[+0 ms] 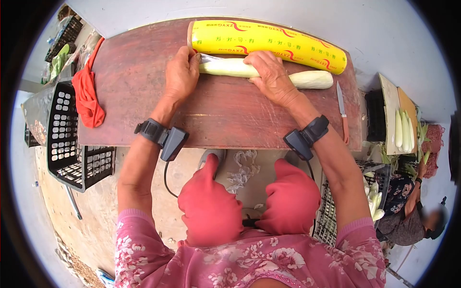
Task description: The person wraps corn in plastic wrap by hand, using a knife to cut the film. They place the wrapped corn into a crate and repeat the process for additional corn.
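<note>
On the table lies a pale green peeled stalk, seemingly a water bamboo shoot [228, 67]. My right hand [271, 77] is wrapped over its right part. Another pale length [312, 80] shows beyond that hand; whether it is the same stalk is hidden. My left hand [183, 74] pinches at the left end, where a bit of clear cling film [205, 58] shows by the thumb. Just behind both hands lies a yellow printed roll of cling film [269, 43]. A knife [341, 103] with an orange-red handle rests right of the stalks.
A red cloth [88, 98] hangs over the table's left edge, beside black crates [65, 139]. At right are stacked shoots [404, 129] on a board, more shoots [374, 199] in a crate, and another person [408, 216]. White scraps [242, 170] lie under the table.
</note>
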A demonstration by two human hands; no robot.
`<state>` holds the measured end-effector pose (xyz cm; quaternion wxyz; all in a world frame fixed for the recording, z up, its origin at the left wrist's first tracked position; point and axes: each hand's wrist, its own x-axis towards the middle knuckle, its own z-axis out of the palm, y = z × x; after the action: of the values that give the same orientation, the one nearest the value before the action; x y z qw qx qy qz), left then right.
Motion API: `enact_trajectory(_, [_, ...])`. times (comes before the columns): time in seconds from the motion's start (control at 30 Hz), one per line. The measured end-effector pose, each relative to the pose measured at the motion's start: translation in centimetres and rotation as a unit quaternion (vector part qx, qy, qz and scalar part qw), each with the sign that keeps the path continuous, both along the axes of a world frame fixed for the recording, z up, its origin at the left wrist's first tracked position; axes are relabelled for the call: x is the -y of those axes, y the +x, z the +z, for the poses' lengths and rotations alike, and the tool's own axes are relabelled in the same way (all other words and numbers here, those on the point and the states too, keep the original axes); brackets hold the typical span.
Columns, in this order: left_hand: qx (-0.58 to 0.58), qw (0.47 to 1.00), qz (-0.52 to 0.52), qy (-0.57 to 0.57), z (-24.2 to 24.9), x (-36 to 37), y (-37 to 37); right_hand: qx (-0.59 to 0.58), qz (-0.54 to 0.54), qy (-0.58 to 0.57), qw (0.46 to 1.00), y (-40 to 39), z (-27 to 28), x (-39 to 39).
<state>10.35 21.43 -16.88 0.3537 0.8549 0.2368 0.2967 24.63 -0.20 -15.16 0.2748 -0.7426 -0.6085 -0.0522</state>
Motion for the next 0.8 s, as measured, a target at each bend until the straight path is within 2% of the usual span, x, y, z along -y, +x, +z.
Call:
enact_trajectory(0.07, [0.0,0.999,0.022,-0.035,-0.3,-0.1,0.3,0.007,0.007,0.008,1.0,0.0,0.1,0.0])
enact_trajectory(0.17, [-0.021,0.997,0.032,-0.065,-0.4,-0.3,0.5,0.028,0.025,-0.039,0.999,-0.2,0.6,-0.1])
enact_trajectory(0.27, [-0.045,0.992,0.043,-0.114,-1.2,-1.8,0.8,0.088,0.02,-0.051,0.995,-0.1,0.5,-0.2])
enact_trajectory(0.33, [-0.068,0.983,0.066,-0.158,-1.0,-2.6,0.8,0.079,0.026,-0.04,0.996,0.0,0.3,-0.4])
enact_trajectory(0.43, [-0.095,0.98,0.044,-0.168,-0.3,-2.1,0.3,0.081,0.032,-0.023,0.996,0.2,0.0,-0.4])
enact_trajectory(0.53, [-0.069,0.989,0.094,0.091,-0.6,-2.7,-0.5,0.066,0.036,-0.018,0.997,0.2,-0.3,-0.3])
enact_trajectory(0.63, [0.002,0.993,0.073,0.089,1.6,-1.2,-1.4,0.047,0.031,-0.02,0.998,0.2,-0.1,-0.3])
enact_trajectory(0.73, [0.058,0.975,-0.136,0.169,2.7,0.5,-1.7,0.041,0.026,-0.007,0.999,0.0,-0.2,-0.4])
enact_trajectory(0.8, [0.035,0.962,-0.212,0.171,2.5,2.1,-1.0,0.043,0.026,-0.001,0.999,0.0,-0.2,-0.5])
